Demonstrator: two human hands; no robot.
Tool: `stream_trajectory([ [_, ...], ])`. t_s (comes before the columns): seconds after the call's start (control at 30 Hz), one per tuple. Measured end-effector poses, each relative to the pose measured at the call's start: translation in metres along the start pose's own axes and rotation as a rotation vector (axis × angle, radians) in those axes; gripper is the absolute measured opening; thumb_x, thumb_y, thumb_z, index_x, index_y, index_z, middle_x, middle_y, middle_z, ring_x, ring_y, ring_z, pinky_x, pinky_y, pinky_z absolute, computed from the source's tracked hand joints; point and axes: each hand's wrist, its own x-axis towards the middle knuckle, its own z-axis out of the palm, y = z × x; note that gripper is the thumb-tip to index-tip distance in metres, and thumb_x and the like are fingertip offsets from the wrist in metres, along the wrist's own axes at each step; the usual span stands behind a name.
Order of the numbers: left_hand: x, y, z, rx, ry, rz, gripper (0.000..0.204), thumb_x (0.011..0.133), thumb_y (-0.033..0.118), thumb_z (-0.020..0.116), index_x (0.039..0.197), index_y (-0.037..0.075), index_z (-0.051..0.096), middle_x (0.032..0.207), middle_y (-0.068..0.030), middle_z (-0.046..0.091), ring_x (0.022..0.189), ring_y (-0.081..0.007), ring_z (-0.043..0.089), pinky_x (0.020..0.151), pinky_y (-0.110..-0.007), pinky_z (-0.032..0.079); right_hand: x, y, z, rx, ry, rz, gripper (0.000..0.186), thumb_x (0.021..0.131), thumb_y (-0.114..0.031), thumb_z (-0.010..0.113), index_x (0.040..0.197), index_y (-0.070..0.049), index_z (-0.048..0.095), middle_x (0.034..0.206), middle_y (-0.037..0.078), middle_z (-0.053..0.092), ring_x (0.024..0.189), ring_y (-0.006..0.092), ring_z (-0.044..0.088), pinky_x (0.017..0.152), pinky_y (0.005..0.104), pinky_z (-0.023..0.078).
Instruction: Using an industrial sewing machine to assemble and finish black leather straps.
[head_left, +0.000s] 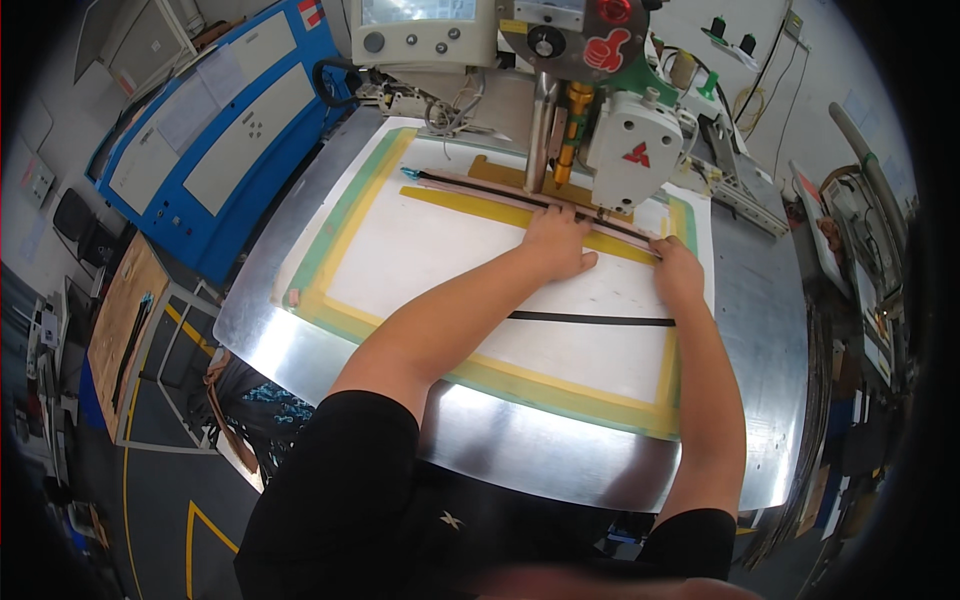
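A long thin black strip (490,190) lies in a pinkish channel that slants across the white board (430,262). The fingertips of my left hand (556,246) press on the strip near its middle, the thumb spread away toward me. Farther right, my right hand (680,274) has its fingers bent together at the strip's right end. Just beyond my hands stands the white head of a sewing machine (630,150), its lower tip over the channel. Yellow template pieces (460,205) flank the channel. Nearer to me, a second black strip (590,319) rests on the board, passing under my forearms.
Green and yellow tape (350,218) borders the board on a shiny metal table (560,460). A control panel (425,35) stands behind at the left. Left of the table are a blue machine (215,140) and a wooden-topped stand (125,335) holding more black strips.
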Motion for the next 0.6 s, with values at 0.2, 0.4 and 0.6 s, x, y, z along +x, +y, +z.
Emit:
stream_trajectory([
  [0.2,0.005,-0.003,0.002,0.014,-0.031,-0.006,0.068,0.094,0.054,0.062,0.143,0.007,0.059,0.146,-0.026,0.054,0.138,-0.0399,0.049,0.117,-0.052,0.037,0.005,-0.012,0.006,0.046,0.008,-0.034,0.038,0.09,0.0,0.052,0.118,-0.011,0.075,0.117,0.009,0.069,0.108,0.0344,0.068,0.093,0.0446,0.055],
  [0.4,0.0,0.0,0.011,-0.017,0.073,0.0,0.066,0.091,0.053,0.064,0.137,0.006,0.063,0.143,-0.0224,0.055,0.134,-0.0375,0.051,0.114,-0.05,0.04,0.005,-0.031,0.01,0.083,0.005,0.011,0.038,0.091,0.0,0.053,0.12,-0.012,0.075,0.121,0.009,0.069,0.112,0.033,0.067,0.095,0.044,0.055],
  [0.6,0.001,-0.006,0.006,0.006,0.021,-0.019,0.071,0.093,0.055,0.064,0.145,0.007,0.057,0.145,-0.0283,0.052,0.138,-0.0416,0.048,0.116,-0.051,0.038,0.005,-0.038,0.004,0.083,-0.048,-0.022,0.041,0.092,-0.002,0.053,0.125,-0.016,0.074,0.126,0.006,0.067,0.113,0.0308,0.068,0.096,0.0428,0.055],
])
